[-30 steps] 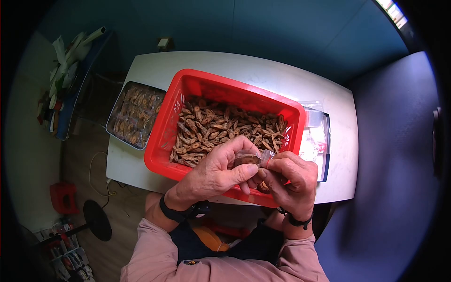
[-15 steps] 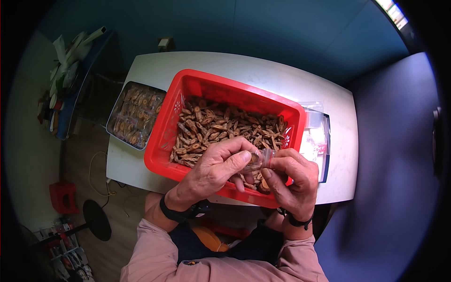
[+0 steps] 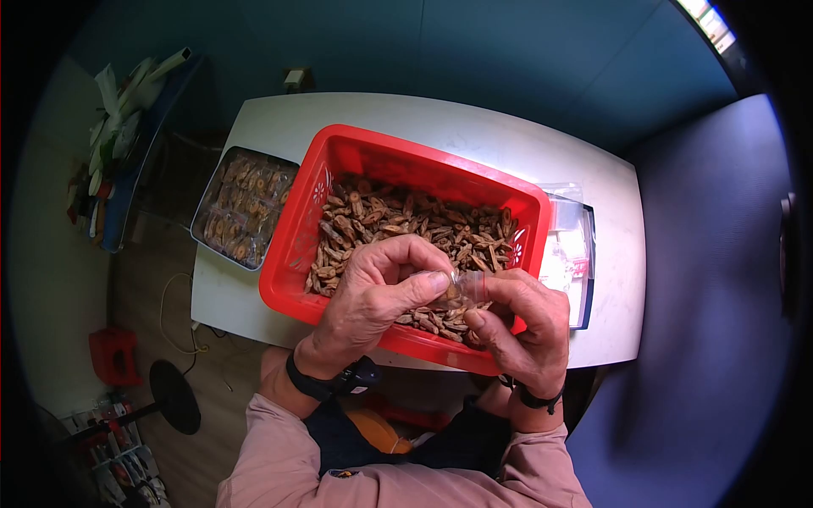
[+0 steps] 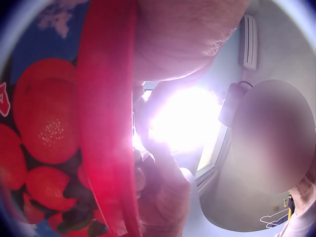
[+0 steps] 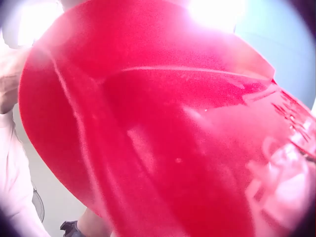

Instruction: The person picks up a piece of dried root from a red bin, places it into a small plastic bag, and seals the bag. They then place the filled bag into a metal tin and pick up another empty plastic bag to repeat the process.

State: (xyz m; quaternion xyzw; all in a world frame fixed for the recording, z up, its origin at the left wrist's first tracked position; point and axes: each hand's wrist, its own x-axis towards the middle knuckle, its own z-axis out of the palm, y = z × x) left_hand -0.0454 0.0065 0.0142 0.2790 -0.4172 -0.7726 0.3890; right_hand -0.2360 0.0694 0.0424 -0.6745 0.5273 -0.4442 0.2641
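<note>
Over the near side of a red plastic basket (image 3: 406, 151), both hands hold a small clear zip bag (image 3: 471, 288) with a brown slice in it. My left hand (image 3: 373, 296) pinches the bag's left side between thumb and forefinger. The thumb and curled forefinger of my right hand (image 3: 529, 326) grip its right end, beside a red line along the bag. Beneath them, many dried brown root-like slices (image 3: 364, 224) fill the basket. In the left wrist view the basket's rim (image 4: 106, 123) crosses in front of the hands; red basket wall (image 5: 163, 123) fills most of the right wrist view.
Left of the basket, a shallow tray holds several filled clear bags (image 3: 254, 182) and overhangs the white table (image 3: 614, 279). Clear and white packets (image 3: 566, 250) lie in a dark-edged tray on the right. A blue-grey padded panel (image 3: 703, 254) stands beyond the table's right end.
The left fingers have shifted along the bag and curled in more. The bag now shows flatter and more spread between the hands, with its red line upright. Basket and trays stay put.
</note>
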